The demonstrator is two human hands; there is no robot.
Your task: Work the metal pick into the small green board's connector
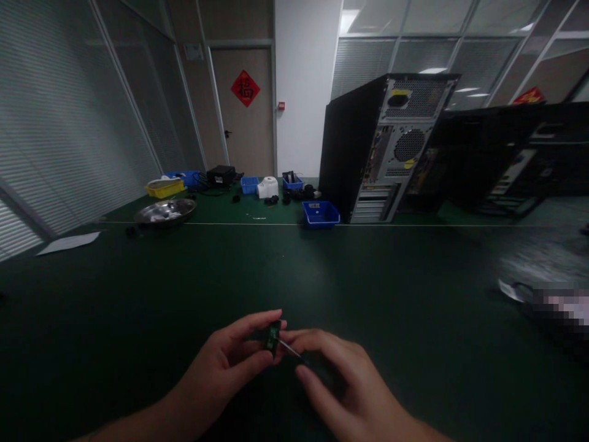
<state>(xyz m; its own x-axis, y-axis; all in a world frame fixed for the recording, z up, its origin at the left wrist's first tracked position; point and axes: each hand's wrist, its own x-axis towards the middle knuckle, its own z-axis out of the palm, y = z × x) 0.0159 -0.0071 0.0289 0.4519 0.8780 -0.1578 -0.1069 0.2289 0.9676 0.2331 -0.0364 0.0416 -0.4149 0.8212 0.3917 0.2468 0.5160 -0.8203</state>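
Observation:
Between the thumb and fingers of my left hand [230, 356] is a small green circuit board [272, 336], with dark edges that look like a casing. My right hand [343, 374] is closed around a screwdriver [289, 348]. Its thin metal shaft slants up and left, and the tip meets the face of the board. Most of the handle is hidden by my right fingers. Both hands are above the green tabletop, close to each other near the bottom middle of the view.
A blue bin [321, 213] stands beside a black computer tower [368, 147]. At the back left are a metal bowl [165, 212], a yellow tray [164, 188] and a white plastic part [268, 188]. Paper [69, 242] lies far left; a blurred, pixelated shape [565, 310] is at right.

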